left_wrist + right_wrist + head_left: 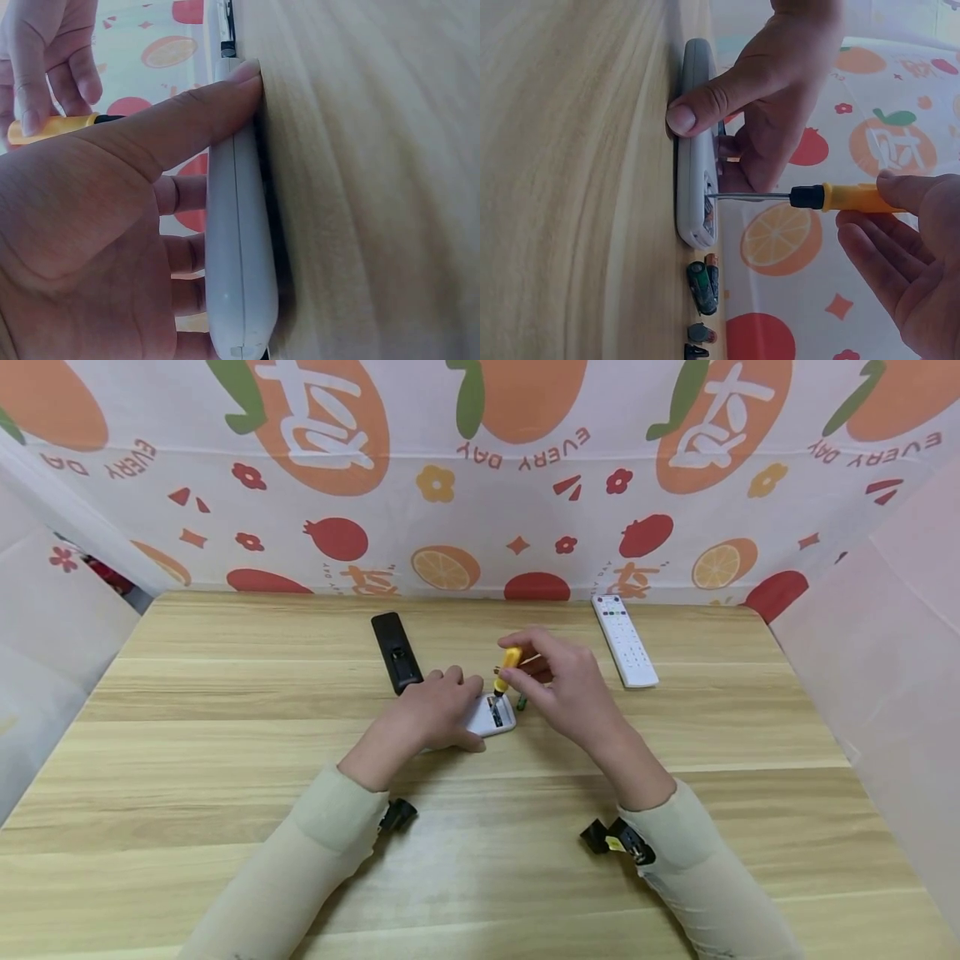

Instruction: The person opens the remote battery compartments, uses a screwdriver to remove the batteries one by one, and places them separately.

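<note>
Face down on the table, a white remote control (480,723) shows its battery compartment uncovered at the right end. My left hand (431,710) grips it from above, thumb along the near edge and fingers along the far edge. In my right hand (562,681) a screwdriver (859,197) with a yellow handle is pinched between thumb and fingers. Its metal shaft points down, and the tip reaches into the compartment, where a dark battery (496,713) shows. A green battery (700,286) lies on the table just off the remote's end, with another battery beside it.
A black remote control (396,652) lies behind my left hand. Farther back on the right is a second white remote control (625,643), buttons up. Small dark items (698,334) sit past the batteries. A fruit-printed cloth (480,518) hangs along the table's far edge.
</note>
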`<state>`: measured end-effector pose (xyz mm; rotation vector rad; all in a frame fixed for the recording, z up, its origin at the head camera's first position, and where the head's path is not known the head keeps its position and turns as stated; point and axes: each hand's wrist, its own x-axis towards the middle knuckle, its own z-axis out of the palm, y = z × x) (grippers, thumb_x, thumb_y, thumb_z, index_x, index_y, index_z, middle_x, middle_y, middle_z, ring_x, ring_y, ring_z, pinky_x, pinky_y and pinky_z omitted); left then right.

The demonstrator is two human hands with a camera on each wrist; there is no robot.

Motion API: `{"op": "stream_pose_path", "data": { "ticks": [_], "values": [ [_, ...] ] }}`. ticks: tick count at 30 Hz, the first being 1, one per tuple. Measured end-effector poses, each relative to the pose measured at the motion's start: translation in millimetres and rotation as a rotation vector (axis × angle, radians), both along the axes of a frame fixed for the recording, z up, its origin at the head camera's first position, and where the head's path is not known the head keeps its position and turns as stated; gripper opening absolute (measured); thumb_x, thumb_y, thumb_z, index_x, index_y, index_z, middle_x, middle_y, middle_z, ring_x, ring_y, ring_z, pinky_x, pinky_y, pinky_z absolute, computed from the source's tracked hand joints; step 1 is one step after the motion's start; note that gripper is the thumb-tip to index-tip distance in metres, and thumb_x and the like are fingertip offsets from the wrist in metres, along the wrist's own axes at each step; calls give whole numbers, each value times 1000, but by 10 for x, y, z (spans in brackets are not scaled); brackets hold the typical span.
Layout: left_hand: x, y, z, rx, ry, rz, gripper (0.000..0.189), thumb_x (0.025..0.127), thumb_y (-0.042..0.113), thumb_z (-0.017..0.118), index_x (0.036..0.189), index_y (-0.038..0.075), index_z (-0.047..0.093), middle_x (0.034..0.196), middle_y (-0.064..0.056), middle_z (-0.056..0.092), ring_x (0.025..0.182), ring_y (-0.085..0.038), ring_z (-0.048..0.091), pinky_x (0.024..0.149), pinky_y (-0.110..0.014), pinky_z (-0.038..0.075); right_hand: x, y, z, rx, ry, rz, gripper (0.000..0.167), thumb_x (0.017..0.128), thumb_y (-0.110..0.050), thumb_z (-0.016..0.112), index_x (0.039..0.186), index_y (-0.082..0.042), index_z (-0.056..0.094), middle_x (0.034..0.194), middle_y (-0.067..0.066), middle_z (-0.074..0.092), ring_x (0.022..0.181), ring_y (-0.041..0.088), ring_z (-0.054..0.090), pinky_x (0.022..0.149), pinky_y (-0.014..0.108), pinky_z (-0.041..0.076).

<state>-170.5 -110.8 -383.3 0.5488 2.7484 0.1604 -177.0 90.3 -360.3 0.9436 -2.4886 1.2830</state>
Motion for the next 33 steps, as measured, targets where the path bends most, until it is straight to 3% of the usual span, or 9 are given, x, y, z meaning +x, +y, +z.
{"op": "stream_pose_path", "data": {
  "ticks": [11, 22, 33],
  "values": [
    [23, -30, 16, 14, -4, 2, 78, 76, 56, 81, 134, 12, 50, 119, -13, 55, 99, -29, 53, 76, -46, 50, -106, 64, -39, -14, -127, -94, 32, 92, -19, 73, 122, -12, 63, 97, 2, 71, 78, 11, 69, 72, 25, 57],
    [24, -24, 18, 17, -7, 2, 77, 76, 56, 81, 132, 13, 50, 118, -13, 54, 98, -29, 53, 76, -46, 50, -84, 100, 8, 55, 19, -137, 32, 90, -21, 76, 119, -12, 67, 90, 0, 73, 75, 9, 68, 71, 26, 56],
    [10, -8, 24, 13, -6, 1, 78, 76, 56, 81, 133, 12, 50, 118, -13, 54, 98, -28, 53, 75, -44, 50, -73, 92, -17, 53, 23, -132, 33, 89, -21, 76, 119, -13, 66, 91, 0, 74, 75, 9, 68, 71, 25, 56]
  ]
}}
